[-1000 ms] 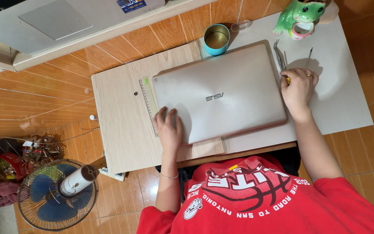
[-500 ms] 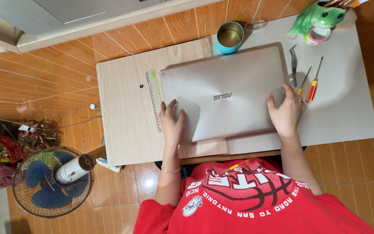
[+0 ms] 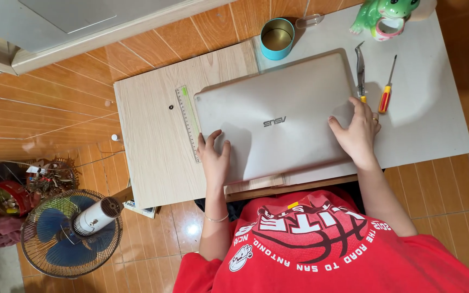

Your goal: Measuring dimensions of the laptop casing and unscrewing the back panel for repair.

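Note:
A closed silver laptop [image 3: 278, 103] lies on a low light-wood table [image 3: 147, 146]. My left hand [image 3: 215, 157] rests flat on the lid's near left corner, fingers spread, thumb at the left edge. On the lid's right side lies my right hand [image 3: 356, 130], palm down, with a ring on one finger. Neither hand holds anything. Just beyond my right fingertips are a screwdriver [image 3: 386, 89] with a red and yellow handle and metal tweezers [image 3: 360, 68], both on a white sheet [image 3: 430, 114].
A clear green ruler [image 3: 188, 122] lies along the laptop's left edge, with a small dark screw [image 3: 171, 107] beside it. A teal cup [image 3: 277, 38], a clear cap [image 3: 309, 21] and a green frog figure [image 3: 386, 15] stand at the far edge. A floor fan [image 3: 71, 233] is at lower left.
My right hand left the screwdriver on the white sheet and moved left onto the laptop lid. My left hand stayed on the lid's near left corner.

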